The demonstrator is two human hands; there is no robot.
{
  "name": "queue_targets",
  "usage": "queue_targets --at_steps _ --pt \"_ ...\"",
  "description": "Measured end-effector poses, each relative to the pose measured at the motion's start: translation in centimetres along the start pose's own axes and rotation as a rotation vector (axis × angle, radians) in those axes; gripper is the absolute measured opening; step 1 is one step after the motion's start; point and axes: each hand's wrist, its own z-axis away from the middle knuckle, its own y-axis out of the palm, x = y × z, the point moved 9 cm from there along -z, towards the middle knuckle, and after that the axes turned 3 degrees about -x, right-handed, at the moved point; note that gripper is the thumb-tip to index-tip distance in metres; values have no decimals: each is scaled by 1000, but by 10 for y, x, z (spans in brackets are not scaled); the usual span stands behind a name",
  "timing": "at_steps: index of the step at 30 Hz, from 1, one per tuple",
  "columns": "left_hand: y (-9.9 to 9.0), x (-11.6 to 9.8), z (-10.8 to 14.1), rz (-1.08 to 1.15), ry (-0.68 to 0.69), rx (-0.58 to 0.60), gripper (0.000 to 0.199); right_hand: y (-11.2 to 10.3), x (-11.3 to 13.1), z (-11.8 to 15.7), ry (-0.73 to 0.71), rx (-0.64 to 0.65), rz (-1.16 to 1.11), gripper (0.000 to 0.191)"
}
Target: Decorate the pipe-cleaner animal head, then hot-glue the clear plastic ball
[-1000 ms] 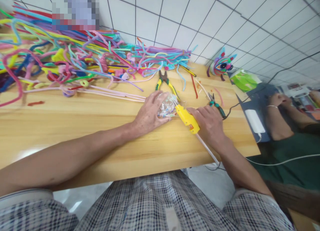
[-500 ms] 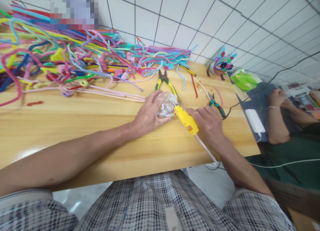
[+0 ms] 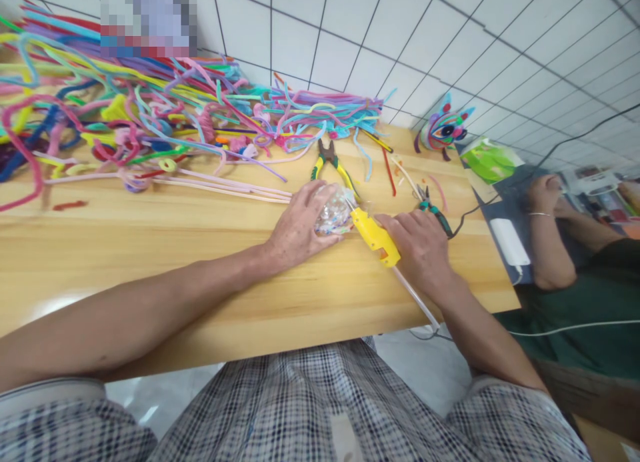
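My left hand (image 3: 299, 223) is closed around a clear, shiny ball-like piece (image 3: 334, 212) with small coloured specks, resting at the table; its exact kind I cannot make out. In my right hand (image 3: 421, 250) is a yellow hot glue gun (image 3: 375, 237), its metal nozzle pointing at the right upper side of the clear piece. A long glue stick (image 3: 416, 297) sticks out of the gun's rear toward the table's front edge. Just behind the clear piece lie yellow-and-green pliers (image 3: 327, 159) with their handles spread.
Many coloured pipe cleaners (image 3: 150, 115) are heaped along the back left. Green-handled pliers (image 3: 434, 212) lie beyond my right hand. A colourful animal figure (image 3: 444, 130), a green packet (image 3: 490, 159) and a white adapter (image 3: 509, 242) are to the right, near another person's arm (image 3: 553, 249).
The glue gun and my right hand have shifted slightly right. My left hand and the clear piece stay almost still. The other person's hand has moved a little left.
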Motion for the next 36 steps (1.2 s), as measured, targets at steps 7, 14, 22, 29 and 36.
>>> queue_targets --at_steps 7,14,22,29,36 --pt "-1 1 1 19 22 9 100 -8 14 -3 -55 -41 40 21" --pt "-1 1 0 13 11 10 99 -8 14 -3 -59 -26 11 23" --pt "0 1 -1 8 -11 2 99 -4 0 -4 -37 -36 32 21" --pt "0 1 1 -14 25 -7 104 -8 6 -3 -60 -45 55 17" --pt "-1 0 2 -9 54 -6 104 -14 18 -6 -82 -60 35 19"
